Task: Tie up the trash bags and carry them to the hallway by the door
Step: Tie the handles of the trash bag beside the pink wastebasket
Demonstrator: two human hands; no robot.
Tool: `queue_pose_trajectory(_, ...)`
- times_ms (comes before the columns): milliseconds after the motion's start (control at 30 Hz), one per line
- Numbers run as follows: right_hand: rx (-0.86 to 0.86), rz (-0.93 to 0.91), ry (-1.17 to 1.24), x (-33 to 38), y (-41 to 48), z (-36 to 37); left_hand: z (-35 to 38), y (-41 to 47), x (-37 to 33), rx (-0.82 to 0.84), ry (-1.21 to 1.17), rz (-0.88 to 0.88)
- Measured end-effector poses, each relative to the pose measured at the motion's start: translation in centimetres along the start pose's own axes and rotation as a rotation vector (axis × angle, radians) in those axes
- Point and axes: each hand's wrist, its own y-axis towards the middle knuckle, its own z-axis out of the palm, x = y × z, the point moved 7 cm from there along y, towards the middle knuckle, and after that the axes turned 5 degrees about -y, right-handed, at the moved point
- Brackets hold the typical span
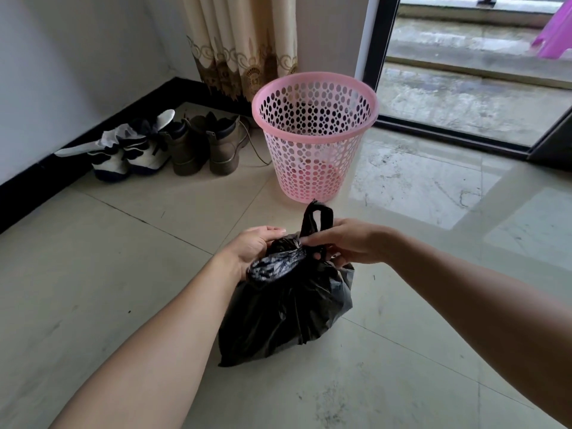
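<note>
Black bag (288, 308) sits on floor (123, 243); left hand (250, 249) grips its neck, right hand (349, 243) pinches a handle (315, 218) for knotting.

Trash bag (288, 305): thin black plastic film, glossy and heavily creased; the gathered neck shows grey sheen.

Wastebasket (306, 168): pink moulded plastic, perforated wall, smooth, with a low satin gloss.

Floor tiles (123, 258): pale glazed ceramic, polished and mirror-like near the doorway, with dark scuffs and specks on the nearer tiles.

Skirting (46, 174): black, smooth and slightly glossy.

Wall (62, 57): white and matt.

Curtain (241, 41): cream woven cloth, matt, with a gold patterned hem.

Boots (223, 147): brown, leather-like and matt.

Balcony floor (464, 97): grey concrete, rough and stained, with a wet-looking sheen.
</note>
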Motion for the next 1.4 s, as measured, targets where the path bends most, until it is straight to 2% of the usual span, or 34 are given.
queue_pose_trajectory(100,-0.150,-0.019,-0.279,0.4,0.4,-0.5,0.3,-0.3,-0.4,0.015,0.034,0.002)
queue_pose_trajectory(200,-0.475,-0.109,-0.403,1.2,0.5,-2.0,0.2,-0.5,-0.5,0.005,0.070,0.007)
queue_pose_trajectory(333,-0.870,-0.310,-0.854,3.0,-1.0,-2.3,1.0,-0.8,-0.4,0.041,0.078,0.018)
queue_pose_trajectory(433,-0.997,-0.415,-0.961,2.9,-1.7,-2.2,1.8,-1.2,-0.2,0.082,0.065,0.009)
queue_pose_trajectory(500,-0.967,-0.425,-0.820,2.3,-1.3,-2.6,1.7,-1.2,-0.2,0.063,0.100,0.022)
queue_pose_trajectory(533,-0.900,-0.393,-0.679,1.8,-0.7,-2.9,1.4,-1.1,-0.3,0.038,0.143,0.038)
queue_pose_trajectory(667,-0.397,-0.175,0.206,-0.6,0.9,-2.4,0.0,-0.6,-0.5,-0.074,0.372,0.117)
queue_pose_trajectory(767,-0.320,-0.107,0.435,-1.9,0.5,-2.8,0.4,-0.2,-0.4,-0.090,0.409,0.158)
queue_pose_trajectory(867,-0.323,-0.071,0.505,-2.8,0.4,-2.8,2.0,0.3,-0.4,-0.082,0.447,0.176)
queue_pose_trajectory(1067,-0.302,-0.034,0.472,-3.5,0.4,-2.6,4.2,0.6,-0.2,-0.082,0.682,0.246)
queue_pose_trajectory(1233,-0.271,-0.013,0.431,-3.8,0.7,-2.2,3.6,1.1,0.0,-0.178,0.897,0.239)
queue_pose_trajectory(1400,-0.312,0.008,0.297,-3.6,0.6,-2.3,3.2,0.6,-0.3,-0.286,1.084,0.284)
